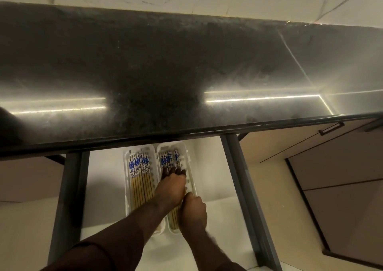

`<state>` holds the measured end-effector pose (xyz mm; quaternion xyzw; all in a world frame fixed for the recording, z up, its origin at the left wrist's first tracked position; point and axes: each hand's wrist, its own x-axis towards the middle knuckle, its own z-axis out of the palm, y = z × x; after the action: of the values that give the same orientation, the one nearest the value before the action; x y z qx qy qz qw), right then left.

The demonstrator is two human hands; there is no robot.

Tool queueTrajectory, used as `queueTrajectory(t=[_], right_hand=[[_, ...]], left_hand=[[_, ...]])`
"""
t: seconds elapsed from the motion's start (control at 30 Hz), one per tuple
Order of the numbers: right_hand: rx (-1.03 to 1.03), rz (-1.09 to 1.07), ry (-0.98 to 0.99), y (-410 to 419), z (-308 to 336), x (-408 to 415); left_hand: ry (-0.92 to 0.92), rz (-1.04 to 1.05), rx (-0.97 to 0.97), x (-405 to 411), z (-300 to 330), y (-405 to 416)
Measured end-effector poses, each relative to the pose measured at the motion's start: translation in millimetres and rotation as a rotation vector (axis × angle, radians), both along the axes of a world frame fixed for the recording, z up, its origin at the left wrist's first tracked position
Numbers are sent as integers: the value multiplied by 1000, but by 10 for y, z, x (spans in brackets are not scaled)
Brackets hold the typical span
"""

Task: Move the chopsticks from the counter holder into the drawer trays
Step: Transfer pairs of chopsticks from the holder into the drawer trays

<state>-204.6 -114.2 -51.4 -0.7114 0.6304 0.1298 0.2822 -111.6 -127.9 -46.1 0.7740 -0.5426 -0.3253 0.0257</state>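
Both hands down in the open drawer (209,212) below the bench (165,73) front edge. Left hand (171,184) laid flat, fingers spread, pressing chopsticks (169,159) in the right tray (187,149); right hand (193,210) curled at their near ends, grip state impossible to tell. Long axis running toward the bench edge. Left tray (126,167) already filled with another bundle (141,173). Probably settling this batch.

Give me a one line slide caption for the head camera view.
Both hands, left and right, settle chopsticks into the right-hand drawer tray.
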Motion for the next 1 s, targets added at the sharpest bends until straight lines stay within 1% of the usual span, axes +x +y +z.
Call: queueTrajectory(t=[0.13,0.23,0.33,0.43,0.57,0.83,1.0], right_hand=[[-10,-2,-8,68,-51,-7],[-24,3,-35,96,-67,-3],[-44,26,-38,105,-76,-1],[-58,101,-36,120,-80,-14],[-45,178,-29,137,-79,-55],[-48,310,-19,109,-71,-103],[-51,323,-1,88,-84,-102]], left_hand=[[-97,-112,52,41,-59,3],[-174,-184,57,29,-131,-8],[-216,-208,70,6,-182,0],[-262,-253,84,6,-242,13],[-402,-341,104,12,-270,14],[-405,-316,141,-8,-285,23],[-470,-327,90,-18,-282,36]])
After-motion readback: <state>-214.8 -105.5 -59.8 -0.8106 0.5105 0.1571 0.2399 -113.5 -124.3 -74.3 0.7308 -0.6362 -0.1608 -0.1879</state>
